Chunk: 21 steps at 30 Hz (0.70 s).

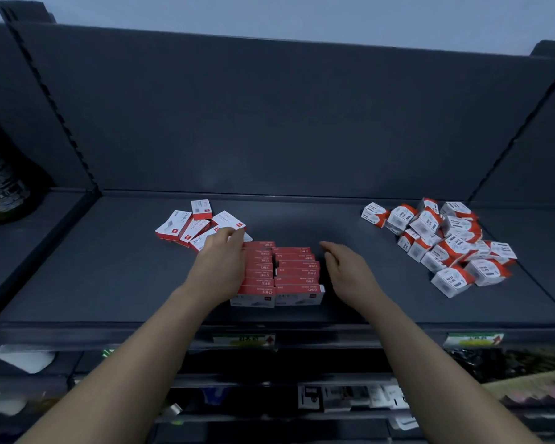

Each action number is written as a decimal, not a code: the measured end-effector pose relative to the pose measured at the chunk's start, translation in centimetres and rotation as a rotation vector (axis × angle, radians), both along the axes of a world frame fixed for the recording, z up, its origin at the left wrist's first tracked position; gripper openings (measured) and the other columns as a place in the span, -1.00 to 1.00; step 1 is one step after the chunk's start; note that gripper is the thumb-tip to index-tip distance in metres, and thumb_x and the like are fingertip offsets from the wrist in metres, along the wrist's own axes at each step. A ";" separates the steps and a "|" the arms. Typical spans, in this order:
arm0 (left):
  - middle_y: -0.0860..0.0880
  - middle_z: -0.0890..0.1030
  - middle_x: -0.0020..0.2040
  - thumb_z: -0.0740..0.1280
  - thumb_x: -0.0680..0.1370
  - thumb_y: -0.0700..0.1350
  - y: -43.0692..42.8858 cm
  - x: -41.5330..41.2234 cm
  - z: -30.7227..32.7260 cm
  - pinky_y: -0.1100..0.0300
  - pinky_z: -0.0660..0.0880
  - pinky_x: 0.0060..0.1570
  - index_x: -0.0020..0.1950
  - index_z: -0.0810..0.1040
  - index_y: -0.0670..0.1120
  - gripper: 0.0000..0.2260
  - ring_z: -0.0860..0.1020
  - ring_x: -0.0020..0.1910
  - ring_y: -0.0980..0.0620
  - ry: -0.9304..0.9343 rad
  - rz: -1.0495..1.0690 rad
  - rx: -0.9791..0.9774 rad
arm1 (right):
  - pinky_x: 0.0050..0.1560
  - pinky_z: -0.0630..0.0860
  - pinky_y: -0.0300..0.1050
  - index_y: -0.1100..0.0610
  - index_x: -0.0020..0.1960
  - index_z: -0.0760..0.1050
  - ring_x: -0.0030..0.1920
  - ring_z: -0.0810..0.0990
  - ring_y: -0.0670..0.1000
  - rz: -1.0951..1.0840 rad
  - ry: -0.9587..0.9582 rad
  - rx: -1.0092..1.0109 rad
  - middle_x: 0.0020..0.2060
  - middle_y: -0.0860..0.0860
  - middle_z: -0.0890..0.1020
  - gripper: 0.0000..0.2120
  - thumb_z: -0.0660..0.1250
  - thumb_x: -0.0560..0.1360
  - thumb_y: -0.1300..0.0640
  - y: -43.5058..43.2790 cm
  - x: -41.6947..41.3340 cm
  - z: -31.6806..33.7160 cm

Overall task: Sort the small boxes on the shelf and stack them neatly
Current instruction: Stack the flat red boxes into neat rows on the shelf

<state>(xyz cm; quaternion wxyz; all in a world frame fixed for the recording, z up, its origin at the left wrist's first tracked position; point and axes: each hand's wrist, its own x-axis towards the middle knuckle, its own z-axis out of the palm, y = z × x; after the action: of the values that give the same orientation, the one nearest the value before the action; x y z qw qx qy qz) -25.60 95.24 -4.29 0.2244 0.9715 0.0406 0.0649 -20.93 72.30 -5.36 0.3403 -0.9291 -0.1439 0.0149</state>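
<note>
on the dark grey metal shelf [382, 302], a neat two-column block of flat red-and-white cardboard boxes [290, 274] sits centre front. the left hand [220, 257] lies flat against its left side, grip released. the right hand [345, 267] is just beside its right edge, fingers straight, grip released too. a loose pile of the same flat boxes [186, 224] lies behind left. a heap of white-and-orange cube boxes [446, 245] is far right.

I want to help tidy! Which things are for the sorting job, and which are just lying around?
For the job: neat red stack, loose flat boxes, white-and-orange pile, shelf.
Just lying about: dark bottle, price tags, lower-shelf goods.
</note>
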 end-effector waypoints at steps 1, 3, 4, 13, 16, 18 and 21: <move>-0.12 0.42 0.25 0.09 0.63 -0.12 0.4 -0.4 -0.2 -0.01 0.38 0.13 0.30 0.39 -0.15 -0.71 0.37 0.20 -0.14 -0.008 0.021 0.009 | 0.26 0.23 -0.27 0.20 0.41 0.34 0.36 0.38 0.05 -0.007 -0.012 -0.025 0.36 0.09 0.44 -0.64 0.07 0.64 0.19 -0.3 -0.3 -0.3; -0.11 0.50 0.06 0.08 0.63 -0.07 1.0 -1.0 -0.8 0.02 0.42 -0.03 0.04 0.44 -0.12 -0.80 0.44 0.02 -0.09 -0.001 0.051 -0.044 | 0.29 0.22 -0.25 0.20 0.43 0.32 0.38 0.37 0.06 -0.007 -0.015 -0.049 0.38 0.09 0.42 -0.63 0.07 0.64 0.18 -0.6 -1.0 -0.7; -0.11 0.52 -0.03 0.07 0.63 -0.05 1.0 -1.3 -1.1 0.03 0.41 -0.09 -0.08 0.42 -0.10 -0.80 0.45 -0.06 -0.07 0.003 0.047 -0.075 | 0.32 0.21 -0.23 0.19 0.43 0.32 0.39 0.36 0.05 -0.007 -0.014 -0.042 0.39 0.09 0.41 -0.63 0.07 0.64 0.17 -0.6 -1.4 -0.9; -0.06 0.51 -0.01 0.05 0.63 0.03 1.1 -3.2 -2.4 0.01 0.44 -0.09 -0.05 0.40 -0.02 -0.80 0.46 -0.06 -0.06 -0.083 0.056 -0.195 | 0.35 0.19 -0.21 0.16 0.47 0.25 0.42 0.32 0.05 -0.044 0.035 -0.033 0.43 0.08 0.36 -0.60 0.05 0.65 0.13 -0.2 -2.5 -0.8; -0.02 0.48 0.14 0.05 0.63 0.11 -0.1 -3.5 -2.2 -0.01 0.41 0.15 0.20 0.37 0.00 -0.72 0.44 0.12 -0.01 -0.008 -0.021 -0.350 | 0.33 0.16 -0.25 0.13 0.51 0.17 0.43 0.28 0.02 0.000 0.136 0.074 0.45 0.04 0.33 -0.57 0.00 0.66 0.12 0.3 -3.6 0.1; 0.01 0.46 0.23 0.01 0.60 0.19 -0.5 -3.5 -2.3 -0.06 0.35 0.26 0.32 0.30 0.01 -0.61 0.40 0.23 0.00 0.019 -0.036 -0.305 | 0.29 0.19 -0.23 0.14 0.49 0.20 0.38 0.32 0.06 0.065 0.142 0.106 0.40 0.08 0.39 -0.57 0.00 0.62 0.22 0.3 -4.4 0.8; 0.04 0.45 0.27 -0.01 0.47 0.41 0.1 -3.4 -2.3 -0.11 0.32 0.29 0.39 0.21 0.04 -0.37 0.38 0.28 -0.02 0.061 -0.058 -0.149 | 0.19 0.24 -0.24 0.15 0.44 0.26 0.28 0.38 0.06 0.133 0.163 0.113 0.29 0.09 0.47 -0.59 0.07 0.59 0.23 -0.3 -5.2 1.9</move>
<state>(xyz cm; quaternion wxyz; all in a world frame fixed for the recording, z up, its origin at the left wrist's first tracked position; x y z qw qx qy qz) -29.01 95.37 -6.57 0.2964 0.9544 0.0242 0.0257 -26.09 72.02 -3.50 0.4010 -0.8925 -0.1778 0.1050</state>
